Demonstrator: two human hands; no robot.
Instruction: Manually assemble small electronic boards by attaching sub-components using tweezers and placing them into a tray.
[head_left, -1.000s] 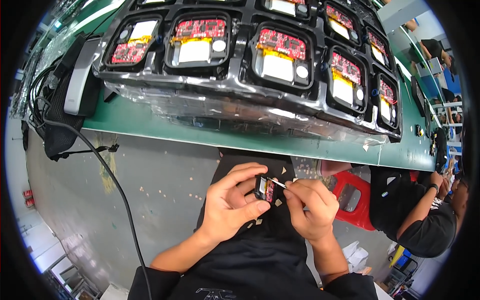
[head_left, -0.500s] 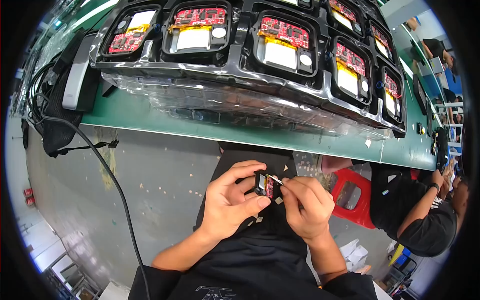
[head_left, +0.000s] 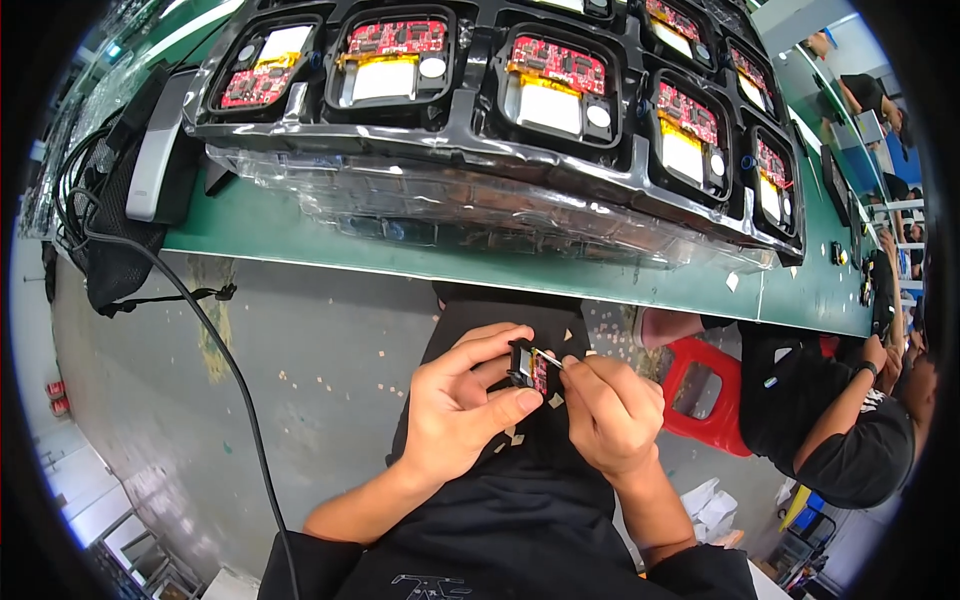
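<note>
Over my lap, my left hand (head_left: 455, 400) grips a small black device housing (head_left: 520, 364) by its edges, between the thumb and the fingers. A red circuit board (head_left: 540, 374) and a pale battery show inside the housing, turned toward my right hand. My right hand (head_left: 612, 408) pinches a thin, light-coloured tool like tweezers (head_left: 549, 358). Its tip reaches the upper part of the board; whether it grips anything there is too small to tell.
On the green table (head_left: 380, 262) stands a stack of black plastic trays (head_left: 420, 140) holding similar housings with red boards. A black cable (head_left: 225, 350) hangs at left. To the right are a red stool (head_left: 690, 420) and a seated person (head_left: 850, 440). Paper scraps lie on my lap.
The trays sit slightly further left and up in the picture, from a small head shift. My right hand has moved barely to the left; both hands keep their holds.
</note>
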